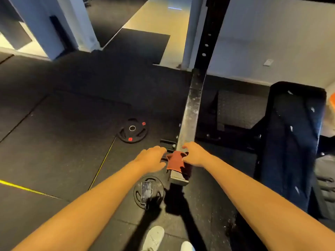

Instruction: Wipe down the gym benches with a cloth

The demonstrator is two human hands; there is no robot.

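Head view. A red-brown cloth [175,160] is draped over the near end of a worn metal beam [190,113], between the fingers of both hands. The left hand [153,157] is shown with its fingers [161,150] bent downward against the cloth's left edge; whether the cloth is pinched there cannot be told, as the fingertips are hidden. The right hand [195,153] is shown with its fingers [185,147] curled over the beam's top, and the cloth's right edge is gripped beneath them. The beam is seen running away from the fingertips toward a black perforated upright [206,44]. A dark padded bench [293,142] stands well to the right of the right fingers, untouched. Beyond the left fingers, a black weight plate [132,130] lies on the rubber floor [54,133]. Nearer than the left fingers, a second plate [159,193] is seen with a phone [146,190] laid on it. White shoes [153,237] appear at the lower edge.
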